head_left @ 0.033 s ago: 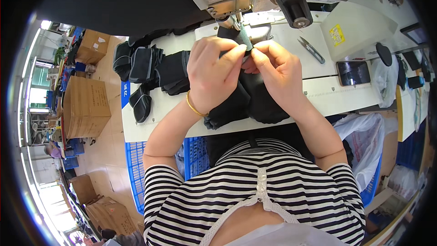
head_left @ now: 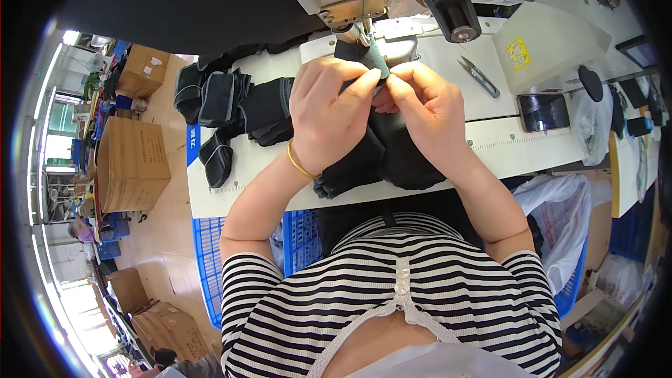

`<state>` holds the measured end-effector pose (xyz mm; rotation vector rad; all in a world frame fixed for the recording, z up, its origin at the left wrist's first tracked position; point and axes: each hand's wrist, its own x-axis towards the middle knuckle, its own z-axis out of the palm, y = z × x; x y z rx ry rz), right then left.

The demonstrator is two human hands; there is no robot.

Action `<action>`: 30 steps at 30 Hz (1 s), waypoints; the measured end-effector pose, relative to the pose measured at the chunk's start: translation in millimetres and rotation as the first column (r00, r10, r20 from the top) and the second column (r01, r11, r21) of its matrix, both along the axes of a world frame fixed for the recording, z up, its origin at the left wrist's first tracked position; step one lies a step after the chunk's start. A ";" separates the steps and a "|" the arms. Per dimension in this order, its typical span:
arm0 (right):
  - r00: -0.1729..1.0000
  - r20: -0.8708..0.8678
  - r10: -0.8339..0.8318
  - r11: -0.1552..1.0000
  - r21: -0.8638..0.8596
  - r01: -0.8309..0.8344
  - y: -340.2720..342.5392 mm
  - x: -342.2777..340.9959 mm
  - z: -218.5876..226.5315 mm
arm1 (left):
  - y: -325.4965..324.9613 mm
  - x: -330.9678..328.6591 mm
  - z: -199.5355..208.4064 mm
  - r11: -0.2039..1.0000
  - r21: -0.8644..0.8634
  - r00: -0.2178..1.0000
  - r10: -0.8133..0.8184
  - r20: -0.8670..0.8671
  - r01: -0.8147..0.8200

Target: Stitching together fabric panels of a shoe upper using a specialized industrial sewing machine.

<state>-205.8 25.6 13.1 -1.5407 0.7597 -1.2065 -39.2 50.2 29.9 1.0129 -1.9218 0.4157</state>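
Observation:
A dark fabric piece with a grey-green strip (head_left: 378, 58) lies by the needle area of a sewing machine (head_left: 350, 12). My left hand (head_left: 330, 105) pinches its near end between thumb and forefinger. Right beside it, fingertips almost touching, my right hand (head_left: 428, 108) pinches the same end; its other fingers curl below. Partly hidden under both hands, folded black fabric (head_left: 406, 157) reaches the table's front edge. To the left lie several tied bundles of dark cloth pieces (head_left: 222, 100), and a small tied bundle (head_left: 215, 161) sits nearer the edge.
On the white table (head_left: 458, 108), thread snips (head_left: 480, 77) and a phone (head_left: 544, 113) lie to the right. Blue crates (head_left: 301, 241) stand below the front edge, with a plastic bag (head_left: 563, 217) at right. Cardboard boxes (head_left: 133, 164) stand on the floor at left.

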 end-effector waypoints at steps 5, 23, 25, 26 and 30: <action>0.999 0.031 0.016 1.000 0.008 -0.016 1.2 2.1 -0.2 | -0.4 1.0 -1.4 0.992 -0.123 0.995 -0.023 0.092 0.035; 0.996 -0.039 -0.086 0.996 -0.014 0.086 -1.6 4.3 -1.3 | 5.6 -2.9 -9.5 0.969 -0.207 0.966 0.174 0.190 -0.134; 0.995 -0.047 -0.090 0.996 -0.022 0.089 -0.8 4.0 -0.1 | 5.4 -3.2 -10.3 0.970 -0.211 0.968 0.166 0.189 -0.125; 0.996 -0.046 -0.071 0.997 0.003 0.071 0.8 3.9 3.0 | 4.3 -2.5 -10.5 0.971 -0.205 0.964 0.169 0.207 -0.126; 0.998 0.015 -0.064 0.997 0.044 0.063 5.8 7.2 7.1 | 1.4 2.1 -10.3 0.977 -0.203 0.971 0.113 0.213 -0.070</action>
